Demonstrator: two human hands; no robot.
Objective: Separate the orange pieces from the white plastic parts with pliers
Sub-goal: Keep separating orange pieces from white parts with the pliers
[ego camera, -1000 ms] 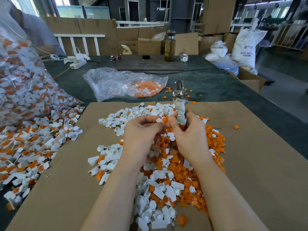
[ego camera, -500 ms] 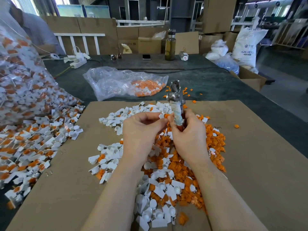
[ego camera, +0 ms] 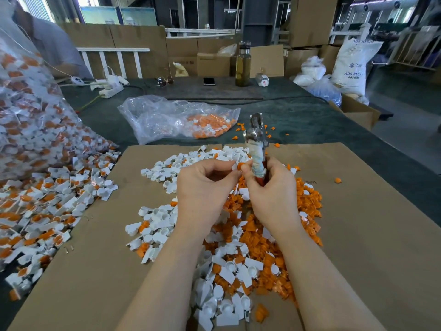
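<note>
My right hand (ego camera: pixel 270 189) grips the cloth-wrapped handles of the pliers (ego camera: pixel 256 144), whose metal jaws point up and away from me. My left hand (ego camera: pixel 205 187) pinches a small white plastic part with an orange piece (ego camera: pixel 239 166) in it, held right against the right thumb beside the pliers' handle. Under both hands a mixed heap of orange pieces (ego camera: pixel 260 237) and white parts (ego camera: pixel 229 273) lies on the cardboard sheet (ego camera: pixel 370 235).
More white parts (ego camera: pixel 181 163) lie at the sheet's far side. Uncut white-and-orange parts (ego camera: pixel 47 206) spill from a big clear bag (ego camera: pixel 26 120) at left. A smaller clear bag (ego camera: pixel 176 118) with orange pieces lies beyond the cardboard. A bottle (ego camera: pixel 243 64) and a phone (ego camera: pixel 209 81) stand far back.
The pliers' jaws tilted slightly left, then stood upright again. The left hand's pinched part stays close to the right thumb; both hands barely shifted.
</note>
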